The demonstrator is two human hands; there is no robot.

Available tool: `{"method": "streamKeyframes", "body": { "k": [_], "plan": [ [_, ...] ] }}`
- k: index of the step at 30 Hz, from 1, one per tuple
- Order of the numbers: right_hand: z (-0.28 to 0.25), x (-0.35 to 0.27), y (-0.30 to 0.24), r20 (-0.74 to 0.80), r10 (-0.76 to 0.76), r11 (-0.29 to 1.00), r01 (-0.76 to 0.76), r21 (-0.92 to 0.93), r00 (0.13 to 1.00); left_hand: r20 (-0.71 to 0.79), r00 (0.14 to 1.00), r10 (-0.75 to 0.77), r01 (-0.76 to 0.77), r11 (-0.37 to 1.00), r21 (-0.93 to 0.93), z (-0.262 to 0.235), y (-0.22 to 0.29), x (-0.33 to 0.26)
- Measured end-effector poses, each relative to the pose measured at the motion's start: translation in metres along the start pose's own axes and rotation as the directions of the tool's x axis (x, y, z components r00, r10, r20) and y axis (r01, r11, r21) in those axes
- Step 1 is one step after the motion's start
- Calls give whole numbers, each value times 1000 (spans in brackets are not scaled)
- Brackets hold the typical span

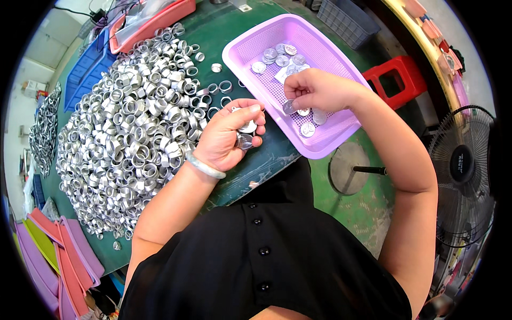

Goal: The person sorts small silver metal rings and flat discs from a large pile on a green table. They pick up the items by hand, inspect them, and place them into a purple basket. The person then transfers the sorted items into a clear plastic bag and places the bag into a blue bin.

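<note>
My left hand [232, 130], a pale bangle on its wrist, is curled round several round silver medallions [245, 141] beside the basket's near left side. Over the purple plastic basket [242, 47], my right hand [317, 89] pinches one silver medallion [288, 106] between thumb and fingers. More loose medallions [281, 60] lie on the basket floor toward its far end, and a few others [307, 129] rest at its near end. A white paper piece [280, 76] lies among them, partly hidden by my right hand.
Left of my left hand, a big heap of metal rings [138, 122] covers much of the green table [261, 173]. Behind it stand a blue bin [80, 80] and a red tray [181, 12]. A red stool [397, 80] and a black fan [461, 165] are at right; stacked colored trays [66, 256] are lower left.
</note>
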State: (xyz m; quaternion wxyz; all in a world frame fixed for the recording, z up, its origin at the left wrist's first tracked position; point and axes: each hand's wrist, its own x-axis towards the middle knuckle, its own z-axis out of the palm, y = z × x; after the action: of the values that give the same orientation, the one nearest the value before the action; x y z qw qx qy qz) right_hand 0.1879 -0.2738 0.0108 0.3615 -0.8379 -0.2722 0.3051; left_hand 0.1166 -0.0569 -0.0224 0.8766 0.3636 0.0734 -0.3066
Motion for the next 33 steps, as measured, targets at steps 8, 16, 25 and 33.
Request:
{"method": "streamKeyframes", "body": {
  "k": [8,16,25,33],
  "plan": [
    [-5,-9,-44,29,-100,976,93,198,995,-29,999,-35,39,990,138,22,0,-1],
    [-10,4,-45,-36,-15,976,23,215,999,-119,993,8,13,985,174,25,0,-1],
    [-20,42,-14,-151,57,994,-71,-83,987,-131,991,-16,33,991,132,13,-1,0],
    [-4,36,-7,102,29,830,33,-557,994,-130,991,-19,26,998,53,4,1,-2]
  ]
}}
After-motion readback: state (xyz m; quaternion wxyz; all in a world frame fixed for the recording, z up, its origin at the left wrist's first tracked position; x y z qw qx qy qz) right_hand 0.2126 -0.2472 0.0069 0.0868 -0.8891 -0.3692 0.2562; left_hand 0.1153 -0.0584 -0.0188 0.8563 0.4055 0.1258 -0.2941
